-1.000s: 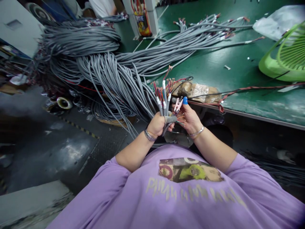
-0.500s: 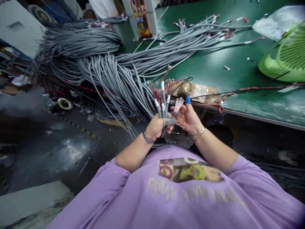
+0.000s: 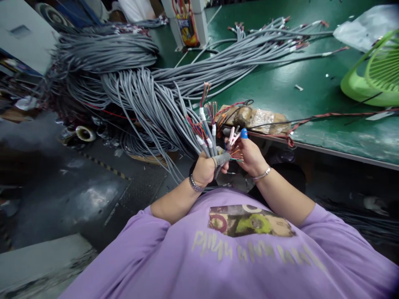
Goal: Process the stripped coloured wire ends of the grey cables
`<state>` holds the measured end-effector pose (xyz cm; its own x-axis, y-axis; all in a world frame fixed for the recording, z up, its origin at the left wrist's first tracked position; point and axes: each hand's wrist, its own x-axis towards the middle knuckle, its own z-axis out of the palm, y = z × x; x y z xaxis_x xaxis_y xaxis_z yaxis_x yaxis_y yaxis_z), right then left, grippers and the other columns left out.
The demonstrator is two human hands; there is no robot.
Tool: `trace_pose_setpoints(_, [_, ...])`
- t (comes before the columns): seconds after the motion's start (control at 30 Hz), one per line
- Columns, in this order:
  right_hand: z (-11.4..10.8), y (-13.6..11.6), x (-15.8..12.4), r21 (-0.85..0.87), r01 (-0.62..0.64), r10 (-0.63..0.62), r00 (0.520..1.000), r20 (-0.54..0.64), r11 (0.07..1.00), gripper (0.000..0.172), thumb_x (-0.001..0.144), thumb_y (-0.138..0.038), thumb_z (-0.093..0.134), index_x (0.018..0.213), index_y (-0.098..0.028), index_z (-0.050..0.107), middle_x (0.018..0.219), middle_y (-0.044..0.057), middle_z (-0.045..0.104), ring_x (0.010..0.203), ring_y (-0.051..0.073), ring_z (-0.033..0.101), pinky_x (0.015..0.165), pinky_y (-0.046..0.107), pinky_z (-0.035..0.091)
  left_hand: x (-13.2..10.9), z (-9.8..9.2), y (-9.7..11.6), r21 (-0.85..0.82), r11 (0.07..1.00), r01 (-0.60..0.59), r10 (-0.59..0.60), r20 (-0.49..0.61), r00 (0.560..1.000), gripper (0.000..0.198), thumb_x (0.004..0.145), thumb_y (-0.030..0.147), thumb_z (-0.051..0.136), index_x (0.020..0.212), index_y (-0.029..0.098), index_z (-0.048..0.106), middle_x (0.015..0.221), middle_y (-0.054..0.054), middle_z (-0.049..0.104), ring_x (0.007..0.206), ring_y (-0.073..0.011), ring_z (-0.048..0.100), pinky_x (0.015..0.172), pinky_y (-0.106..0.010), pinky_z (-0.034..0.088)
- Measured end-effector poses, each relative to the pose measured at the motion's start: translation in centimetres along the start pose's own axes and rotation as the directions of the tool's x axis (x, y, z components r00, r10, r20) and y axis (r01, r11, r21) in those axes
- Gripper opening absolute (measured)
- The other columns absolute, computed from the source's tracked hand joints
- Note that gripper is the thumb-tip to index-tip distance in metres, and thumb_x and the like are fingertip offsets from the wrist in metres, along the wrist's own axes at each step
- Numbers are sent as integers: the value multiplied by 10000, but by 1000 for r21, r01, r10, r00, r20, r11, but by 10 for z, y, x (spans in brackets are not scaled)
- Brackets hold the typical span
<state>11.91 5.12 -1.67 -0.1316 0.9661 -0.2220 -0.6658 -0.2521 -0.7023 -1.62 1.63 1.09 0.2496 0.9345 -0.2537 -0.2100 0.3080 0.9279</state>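
Note:
My left hand [image 3: 204,169] is closed around several grey cables [image 3: 213,151]. Their stripped ends stand upward, with white bands and fanned coloured wires [image 3: 211,109]. A grey, worn covering [image 3: 222,158] shows where the left thumb lies. Just past its tip, thin coloured wires [image 3: 237,155] spread toward my right palm. My right hand [image 3: 251,157], with a blue cover [image 3: 244,133] on the thumb tip, pinches a small pink clip [image 3: 232,138] close to those wires. Its other fingers are curled and partly hidden.
A large heap of grey cables [image 3: 137,91] hangs over the bench edge on the left. More lie across the green bench [image 3: 311,87]. A taped cardboard piece [image 3: 264,120] sits beyond my hands. A green fan [image 3: 370,79] and a plastic bag [image 3: 364,27] stand at right.
The cable bundle has tipped to the left, its wire ends shifting that way. In my right hand the pink clip has turned, so its two legs show apart.

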Motion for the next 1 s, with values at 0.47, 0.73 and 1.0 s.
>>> trace_pose_setpoints(0.47, [6,-1,7,204,-119,123,992,-8,972,482,786,-685,700,777,-215,595,662,-23,662,515,100,551,485,240,473,5,4,-1,66,996,53,-51,-36,998,341,583,398,794,594,159,550,497,21,575,416,-76,507,412,-202,441])
trace_pose_setpoints(0.73, [1,-5,2,161,-161,161,987,12,974,543,836,-748,575,824,-209,645,720,5,702,562,111,569,523,241,476,-6,-1,-3,32,999,14,-14,-25,1000,391,588,434,833,618,160,555,503,29,585,408,-81,524,416,-206,452])
trace_pose_setpoints(1.0, [0,-8,-3,146,-118,114,993,36,982,257,867,-473,685,843,-218,677,767,-3,739,623,115,607,586,251,497,-2,1,2,-11,1000,2,-3,-72,997,373,621,433,814,645,170,550,507,36,593,406,-77,531,421,-196,456])
